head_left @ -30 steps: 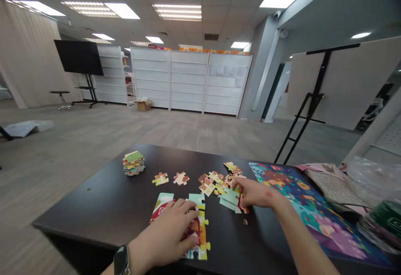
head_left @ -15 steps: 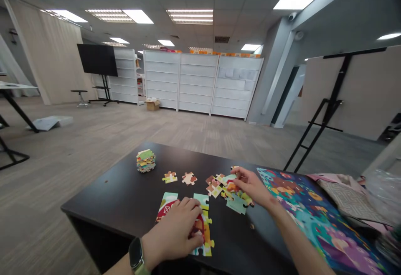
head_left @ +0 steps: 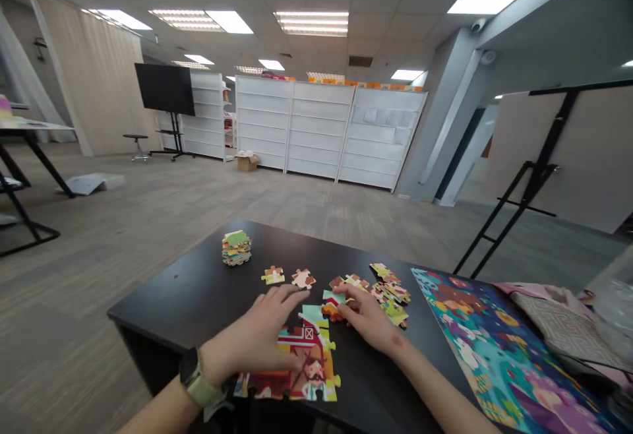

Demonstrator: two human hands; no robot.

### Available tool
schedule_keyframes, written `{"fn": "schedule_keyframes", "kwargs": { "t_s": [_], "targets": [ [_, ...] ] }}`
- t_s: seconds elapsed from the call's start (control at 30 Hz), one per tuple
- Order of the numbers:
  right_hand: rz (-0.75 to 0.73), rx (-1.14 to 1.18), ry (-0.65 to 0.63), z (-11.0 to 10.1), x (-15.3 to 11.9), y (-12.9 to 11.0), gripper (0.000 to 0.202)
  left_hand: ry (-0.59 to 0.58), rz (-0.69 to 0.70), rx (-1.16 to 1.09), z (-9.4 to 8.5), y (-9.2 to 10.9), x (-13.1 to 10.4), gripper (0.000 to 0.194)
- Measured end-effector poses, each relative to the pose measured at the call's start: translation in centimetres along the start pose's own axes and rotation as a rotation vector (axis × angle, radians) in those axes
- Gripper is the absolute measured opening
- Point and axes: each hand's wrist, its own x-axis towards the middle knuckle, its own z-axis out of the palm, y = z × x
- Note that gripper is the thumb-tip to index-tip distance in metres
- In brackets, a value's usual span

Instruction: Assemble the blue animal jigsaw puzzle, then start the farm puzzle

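A partly joined jigsaw puzzle [head_left: 316, 355] with a red barn and a small figure lies near the front edge of the dark table. Over its left part hovers my left hand [head_left: 262, 332], fingers spread, holding nothing and hiding some of the picture. My right hand [head_left: 368, 318] pinches a puzzle piece [head_left: 332, 303] with light blue, red and orange on it, just past the puzzle's upper right corner. Two loose pieces, one yellow and brown [head_left: 273, 275] and one pinkish [head_left: 303, 279], lie beyond my left hand. A heap of loose pieces [head_left: 395, 292] spreads behind my right hand.
A stack of puzzle pieces [head_left: 236, 248] stands at the table's far left. On the right lies a colourful picture sheet [head_left: 475, 328], with a patterned bag [head_left: 548, 322] beside it. The dark table's [head_left: 188, 289] left edge faces the carpeted floor.
My right hand has moved left from the heap, bringing a piece toward the puzzle. My left hand has lifted and shifted left, uncovering more of the barn picture. The view has turned slightly left.
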Motion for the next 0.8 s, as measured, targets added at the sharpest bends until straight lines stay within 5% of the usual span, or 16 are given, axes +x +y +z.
{"fn": "schedule_keyframes", "kwargs": {
  "t_s": [0.2, 0.57, 0.8],
  "targets": [
    [-0.144, -0.153, 0.093, -0.3, 0.0, -1.3, 0.026, -0.14, -0.098, 0.029, -0.9, -3.4, -0.7, 0.107],
    [-0.224, -0.198, 0.001, -0.2, -0.4, -1.7, 0.036, -0.058, 0.007, 0.039, 2.2, -1.1, 1.0, 0.097],
    [-0.275, -0.365, -0.054, -1.1, -0.5, -1.4, 0.038, -0.01, 0.04, 0.09, 2.1, -0.3, 0.7, 0.08]
  ]
}}
